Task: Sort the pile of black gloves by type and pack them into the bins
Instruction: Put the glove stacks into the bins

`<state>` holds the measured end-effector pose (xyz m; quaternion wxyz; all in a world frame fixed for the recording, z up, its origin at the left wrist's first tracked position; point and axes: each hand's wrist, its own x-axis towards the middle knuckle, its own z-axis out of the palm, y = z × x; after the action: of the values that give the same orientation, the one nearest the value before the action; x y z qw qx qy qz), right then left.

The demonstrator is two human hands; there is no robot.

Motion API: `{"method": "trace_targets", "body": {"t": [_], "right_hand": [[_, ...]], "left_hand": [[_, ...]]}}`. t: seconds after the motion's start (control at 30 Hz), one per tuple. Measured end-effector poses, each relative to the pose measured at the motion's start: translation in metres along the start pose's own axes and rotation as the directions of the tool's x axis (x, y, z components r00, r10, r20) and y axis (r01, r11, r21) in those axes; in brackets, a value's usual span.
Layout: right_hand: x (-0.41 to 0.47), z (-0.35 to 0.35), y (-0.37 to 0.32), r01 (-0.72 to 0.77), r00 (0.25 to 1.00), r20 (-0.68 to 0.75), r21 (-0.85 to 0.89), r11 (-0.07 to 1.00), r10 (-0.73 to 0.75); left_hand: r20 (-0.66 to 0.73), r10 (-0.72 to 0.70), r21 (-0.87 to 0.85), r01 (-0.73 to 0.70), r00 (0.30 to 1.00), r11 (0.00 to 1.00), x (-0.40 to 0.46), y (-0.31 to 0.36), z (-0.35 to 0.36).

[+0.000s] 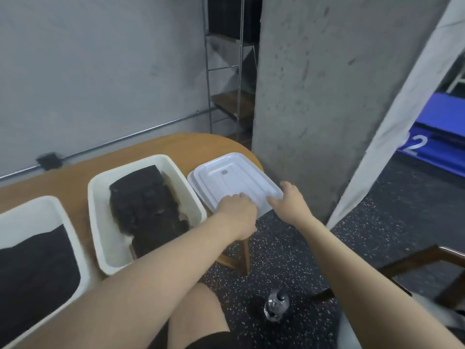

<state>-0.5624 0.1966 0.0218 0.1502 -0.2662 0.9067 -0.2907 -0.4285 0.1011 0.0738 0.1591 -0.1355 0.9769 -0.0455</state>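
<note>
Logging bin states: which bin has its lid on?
The rightmost bin, at the table's rounded end under both hands. The middle bin and left bin are open, showing black gloves.

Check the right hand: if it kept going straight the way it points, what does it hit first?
The right hand already touches the white lid at its near right edge. Further along, probably the concrete pillar, though depth is unclear.

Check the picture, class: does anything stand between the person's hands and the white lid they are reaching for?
Nothing visible does. The left hand and right hand already touch the white lid at its near edge.
</note>
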Motion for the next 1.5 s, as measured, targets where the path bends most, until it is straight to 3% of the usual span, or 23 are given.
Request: {"method": "trace_targets", "body": {"t": [0.13,0.43,0.6,0.73,0.93,1.23,1.33,1.43,1.5], "right_hand": [[0.013,0.006,0.014,-0.007,1.0,0.003,0.099,0.995,0.007],[0.016,0.011,0.032,0.033,0.999,0.014,0.201,0.979,-0.036],[0.009,0.003,0.035,0.069,0.997,-0.047,0.266,0.962,-0.058],[0.002,-0.003,0.035,0.045,0.999,-0.03,0.273,0.961,-0.039],[-0.008,0.001,0.039,0.041,0.999,-0.006,0.297,0.954,-0.041],[-0.013,0.003,0.043,0.075,0.997,-0.039,0.43,0.9,-0.064],[-0.015,0.004,0.044,0.089,0.996,-0.048,0.469,0.879,-0.075],[-0.014,0.003,0.044,0.083,0.996,-0.05,0.499,0.863,-0.067],[-0.01,-0.003,0.039,0.104,0.995,-0.051,0.534,0.839,-0.09]], "left_hand": [[0.033,-0.088,0.104,0.084,0.996,0.991,0.018,0.011,0.025],[-0.042,-0.06,0.199,0.067,0.997,0.978,0.018,0.016,0.047],[-0.126,-0.008,0.233,0.038,0.992,0.972,0.012,0.006,0.044],[-0.125,0.058,0.09,-0.047,0.99,0.995,0.006,-0.008,0.037],[-0.098,0.035,-0.175,-0.052,0.995,0.983,-0.003,-0.017,0.036],[-0.026,0.039,-0.461,-0.046,0.999,0.886,0.003,-0.026,0.014],[-0.097,0.044,-0.456,-0.083,0.994,0.886,0.006,-0.029,0.005],[-0.278,0.034,-0.379,-0.142,0.96,0.914,0.003,-0.036,-0.009],[-0.432,0.03,-0.266,-0.159,0.902,0.951,-0.004,-0.046,-0.024]]}}
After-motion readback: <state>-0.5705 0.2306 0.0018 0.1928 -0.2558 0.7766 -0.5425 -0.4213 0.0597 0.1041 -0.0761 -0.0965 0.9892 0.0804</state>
